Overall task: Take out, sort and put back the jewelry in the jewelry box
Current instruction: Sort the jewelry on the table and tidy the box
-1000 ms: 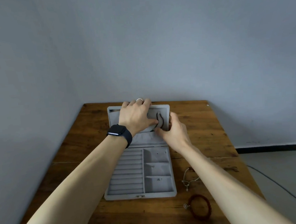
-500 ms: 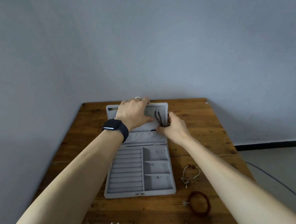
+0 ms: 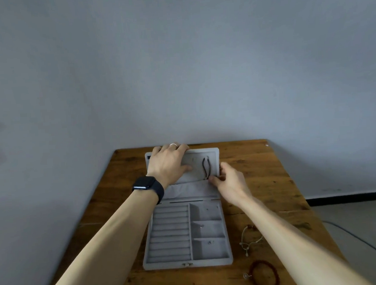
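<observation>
Left hand [image 3: 168, 163] atop box lid [image 3: 214, 154], grip clamped round its edge; right hand [image 3: 230, 183], grip tight on dark necklace [image 3: 203, 167].

Left hand [image 3: 167, 163] blocks most of the lid's [image 3: 214, 154] left half. Specks [image 3: 210, 242] in the right compartments [image 3: 213, 252] are too tiny to identify (just glints, really). Red bead bracelet [image 3: 265, 275] runs off the bottom edge; right forearm [image 3: 283, 235] covers part of the cord bracelet [image 3: 245, 245].

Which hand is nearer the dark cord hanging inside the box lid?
Right. The right hand reaches the dark cord at its lower end. The left hand holds the lid, its thumb a little to the cord's left, not touching it.
</observation>
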The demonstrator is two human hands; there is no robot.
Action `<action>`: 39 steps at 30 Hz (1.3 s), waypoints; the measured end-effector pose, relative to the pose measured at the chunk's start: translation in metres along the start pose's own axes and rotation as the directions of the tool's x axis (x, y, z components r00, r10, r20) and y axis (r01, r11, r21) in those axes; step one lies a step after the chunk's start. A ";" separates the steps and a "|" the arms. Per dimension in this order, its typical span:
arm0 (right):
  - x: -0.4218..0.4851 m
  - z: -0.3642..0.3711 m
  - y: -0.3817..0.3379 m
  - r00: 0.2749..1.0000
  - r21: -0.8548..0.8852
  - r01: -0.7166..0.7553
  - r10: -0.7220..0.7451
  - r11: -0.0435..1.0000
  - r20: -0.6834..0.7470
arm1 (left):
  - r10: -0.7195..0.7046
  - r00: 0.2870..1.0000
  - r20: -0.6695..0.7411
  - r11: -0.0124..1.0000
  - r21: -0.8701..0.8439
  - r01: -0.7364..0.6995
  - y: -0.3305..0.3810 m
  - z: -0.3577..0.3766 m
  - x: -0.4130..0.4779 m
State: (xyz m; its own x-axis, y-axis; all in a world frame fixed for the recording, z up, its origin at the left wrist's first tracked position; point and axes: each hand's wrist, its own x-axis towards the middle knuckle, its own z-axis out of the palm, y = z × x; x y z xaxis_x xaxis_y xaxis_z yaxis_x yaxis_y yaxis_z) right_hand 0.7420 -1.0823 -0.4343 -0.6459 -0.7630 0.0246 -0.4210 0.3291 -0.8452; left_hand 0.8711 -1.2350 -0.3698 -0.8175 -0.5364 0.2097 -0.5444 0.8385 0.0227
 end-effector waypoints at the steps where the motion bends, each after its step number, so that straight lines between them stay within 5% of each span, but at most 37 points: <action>1: -0.001 0.000 0.000 1.000 -0.001 -0.001 0.001 1.000 -0.005 | 0.002 1.000 -0.007 1.000 -0.003 -0.002 0.000 0.000 0.000; 11: -0.017 -0.020 -0.005 0.997 -0.022 -0.034 0.033 0.999 -0.068 | -0.039 0.996 -0.080 0.999 -0.006 0.039 0.003 -0.010 -0.019; 27: -0.233 -0.095 -0.004 0.840 -0.222 0.321 -0.385 0.921 -0.382 | 0.002 0.990 -0.139 0.943 -0.331 -0.049 0.102 -0.026 -0.175; 33: -0.308 -0.098 0.034 0.857 -0.228 0.235 -0.312 0.945 -0.409 | 0.087 0.996 -0.036 0.917 -0.388 -0.095 0.153 0.000 -0.239; 37: -0.355 -0.091 0.078 0.902 -0.064 -0.064 0.030 0.996 -0.431 | 0.164 0.986 0.016 0.905 -0.400 -0.144 0.187 0.020 -0.281; 39: -0.377 -0.083 0.101 0.878 -0.062 -0.122 0.079 0.991 -0.472 | 0.204 0.978 0.034 0.902 -0.395 -0.174 0.200 0.031 -0.297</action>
State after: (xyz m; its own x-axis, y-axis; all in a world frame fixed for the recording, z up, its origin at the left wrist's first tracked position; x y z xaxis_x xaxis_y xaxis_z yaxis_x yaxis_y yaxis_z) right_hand 0.8903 -0.7154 -0.4843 -0.9010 -0.3812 0.2071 -0.3776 0.4540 -0.8070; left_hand 0.9992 -0.9106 -0.4576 -0.9173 -0.3570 0.1763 -0.2743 0.8876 0.3702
